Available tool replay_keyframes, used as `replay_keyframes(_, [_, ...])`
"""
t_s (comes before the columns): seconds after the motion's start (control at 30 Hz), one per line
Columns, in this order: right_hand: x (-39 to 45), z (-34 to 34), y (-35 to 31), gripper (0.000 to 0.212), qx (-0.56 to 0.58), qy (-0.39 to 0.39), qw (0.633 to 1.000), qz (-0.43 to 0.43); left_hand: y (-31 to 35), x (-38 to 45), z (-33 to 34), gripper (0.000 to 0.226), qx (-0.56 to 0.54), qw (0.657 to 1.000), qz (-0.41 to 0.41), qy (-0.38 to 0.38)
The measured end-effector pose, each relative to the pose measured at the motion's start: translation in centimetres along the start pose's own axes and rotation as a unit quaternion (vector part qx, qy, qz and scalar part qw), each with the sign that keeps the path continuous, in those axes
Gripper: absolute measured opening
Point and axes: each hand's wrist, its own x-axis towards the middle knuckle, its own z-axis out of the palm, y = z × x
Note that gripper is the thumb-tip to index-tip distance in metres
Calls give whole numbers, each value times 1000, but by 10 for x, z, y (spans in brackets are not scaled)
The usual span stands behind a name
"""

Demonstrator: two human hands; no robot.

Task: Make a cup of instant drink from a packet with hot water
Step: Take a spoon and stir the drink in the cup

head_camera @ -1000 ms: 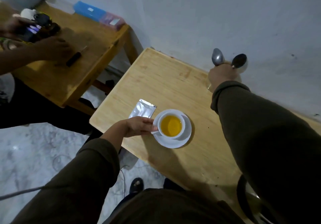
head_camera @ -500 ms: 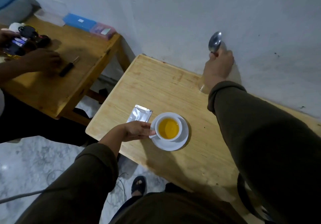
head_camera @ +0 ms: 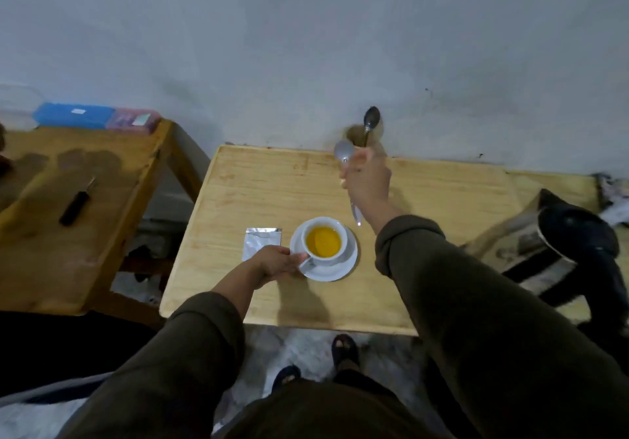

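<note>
A pale grey wall backs a light wooden worktop (head_camera: pixel 258 193) pushed up against it, with a second wooden table (head_camera: pixel 68 234) standing off to the left. Near the front edge sits a white ceramic cup (head_camera: pixel 325 242) filled with a yellow-orange drink, resting on a round white saucer (head_camera: pixel 343 266). Just left of the saucer lies a flat silver foil packet (head_camera: pixel 260 246), apparently already emptied. The person's left hand (head_camera: pixel 277 263) closes its grip on the cup's handle, likely to steady it for stirring. The right hand (head_camera: pixel 367 183) hovers above the worktop behind the cup, its grip closed around a metal spoon (head_camera: pixel 344 152), bowl pointing up and handle end poking out below the fist. Behind it, by the wall, a holder that is hard to make out keeps another spoon (head_camera: pixel 371 120) upright, presumably within easy reach. To the right, blurred, stands a dark-lidded steel kettle (head_camera: pixel 561 248). Judging by the filled cup, stirring is the step in hand.
</note>
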Motion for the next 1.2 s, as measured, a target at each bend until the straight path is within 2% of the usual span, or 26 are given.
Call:
replay_keyframes(0.1, [-40,2,18,14,26,-23,996,80,-6,1,1,55,11,1000,10,18])
replay_keyframes(0.2, [-69,5,32,18,36,-66,988,136,-11,5,3,41,30,998,24,42])
replay_keyframes(0.33, [-85,7,42,28,106,-108,966,211,-2,-12,11,57,94,991,42,85])
replay_keyframes(0.43, [-92,6,43,15,169,-122,941,268,0,-21,19,67,146,976,70,146])
replay_keyframes(0.47, [-94,6,43,9,181,-124,934,282,1,-23,20,65,147,974,77,155])
replay_keyframes(0.53, [-96,7,44,14,190,-122,930,289,1,-23,22,58,151,971,86,164])
replay_keyframes(0.63, [-96,8,50,22,178,-125,936,278,4,-28,23,43,204,959,100,168])
replay_keyframes(0.73, [-91,7,54,15,105,-128,955,247,5,-32,22,39,227,955,107,157])
replay_keyframes(0.8, [-87,5,53,18,31,-119,973,195,4,-31,21,33,221,958,100,152])
replay_keyframes(0.9, [-83,0,49,31,-122,-105,983,87,2,-31,19,37,189,967,91,147])
replay_keyframes(1.07, [-76,-5,51,29,-149,-107,982,-35,2,-34,21,38,186,966,85,156])
replay_keyframes(1.2, [-73,-4,52,29,-168,-111,977,-74,3,-36,24,39,207,961,78,164])
